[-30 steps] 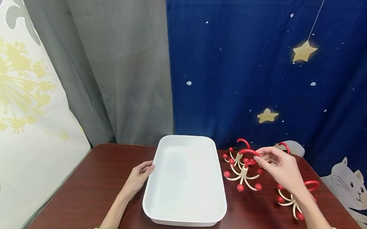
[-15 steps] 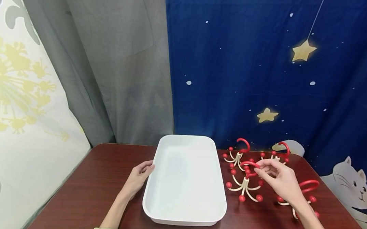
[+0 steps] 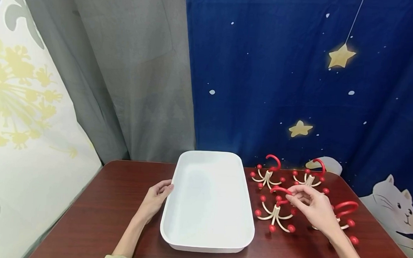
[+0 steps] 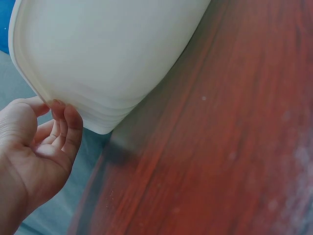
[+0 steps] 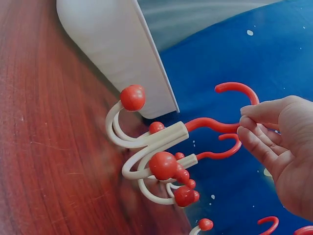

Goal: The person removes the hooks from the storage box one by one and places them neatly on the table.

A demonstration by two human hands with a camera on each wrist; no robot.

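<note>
My right hand (image 3: pixel 313 209) pinches the red top of a multi-arm hanging hook (image 3: pixel 276 214) between thumb and fingertips. Cream arms curve out from its stem, each tipped with a red ball; in the right wrist view, the stem (image 5: pixel 168 136) tilts and the red top curls past my fingers. This hook is close over the table, just right of a white rectangular tray (image 3: pixel 208 206). On the tray's left side, my left hand (image 3: pixel 155 200) pinches the rim, as the left wrist view also shows with thumb and fingers at the tray wall (image 4: pixel 112 54).
Two similar hooks stand behind, one at back left (image 3: pixel 267 178) and another at back right (image 3: pixel 309 180). A third hook (image 3: pixel 347 206) is partly covered by my right wrist. Curtains (image 3: pixel 243 88) hang just beyond the dark red table's (image 3: pixel 135 172) far edge.
My right hand has brought the held hook toward me and lower, a bit away from the back hooks. The left hand and the tray have stayed put.
</note>
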